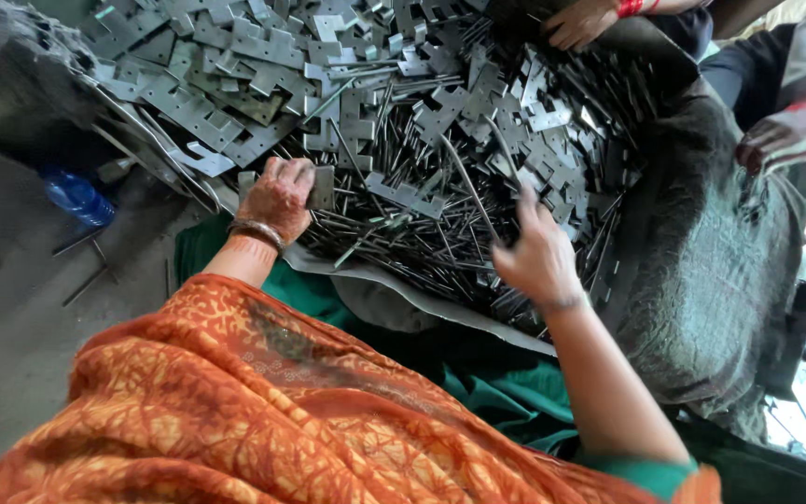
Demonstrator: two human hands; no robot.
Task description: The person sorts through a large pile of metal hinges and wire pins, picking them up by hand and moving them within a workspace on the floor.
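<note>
Left hand (277, 198) curls over a flat metal plate (321, 189) at the near edge of the heap of stamped plates (235, 75). Right hand (538, 254) pinches a thin metal rod (468, 191) among the loose rods (403, 233). Another person's hand (578, 21) works the far side.

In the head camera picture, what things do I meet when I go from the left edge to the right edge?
Blue bottle → left hand, its grip on a flat metal plate → heap of thin metal rods → right hand → dark cloth → another person's hand.
</note>
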